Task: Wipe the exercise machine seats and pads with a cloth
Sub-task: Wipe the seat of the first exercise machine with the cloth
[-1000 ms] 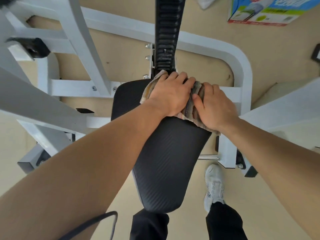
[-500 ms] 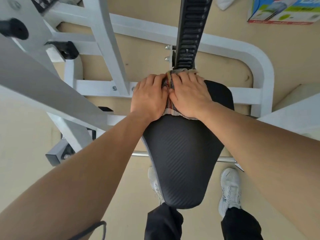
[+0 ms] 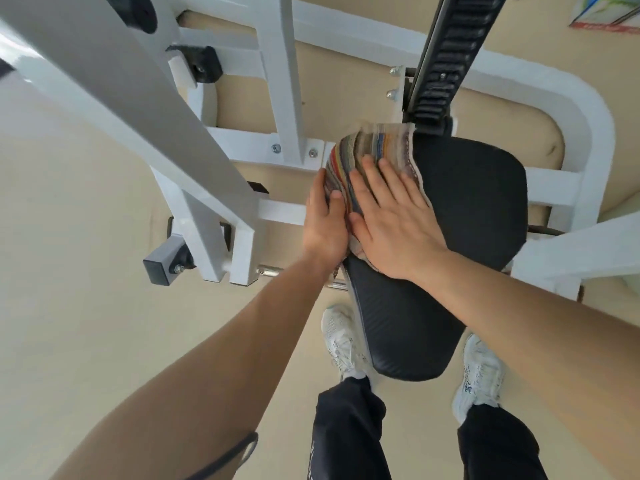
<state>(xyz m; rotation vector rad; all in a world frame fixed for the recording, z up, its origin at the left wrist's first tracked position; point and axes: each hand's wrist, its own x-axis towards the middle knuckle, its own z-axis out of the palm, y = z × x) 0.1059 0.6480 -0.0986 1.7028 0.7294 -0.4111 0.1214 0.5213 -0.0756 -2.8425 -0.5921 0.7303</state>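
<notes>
A black padded seat (image 3: 460,216) of the exercise machine fills the middle of the view. A striped multicolour cloth (image 3: 374,147) lies over its far left corner and hangs down the left side. My right hand (image 3: 391,220) lies flat on the cloth with fingers spread, pressing it onto the seat top. My left hand (image 3: 323,223) grips the cloth at the seat's left edge, thumb on top and fingers hidden under the side.
White steel frame tubes (image 3: 166,109) cross the upper left and curve around behind the seat. A black notched adjustment post (image 3: 446,53) rises from the seat's far end. My white shoes (image 3: 341,337) stand on the beige floor below the seat. A coloured box (image 3: 609,12) lies top right.
Both hands and the cloth have slid from the seat's far right corner to its far left corner. My left hand has gone over the left edge. The view has shifted.
</notes>
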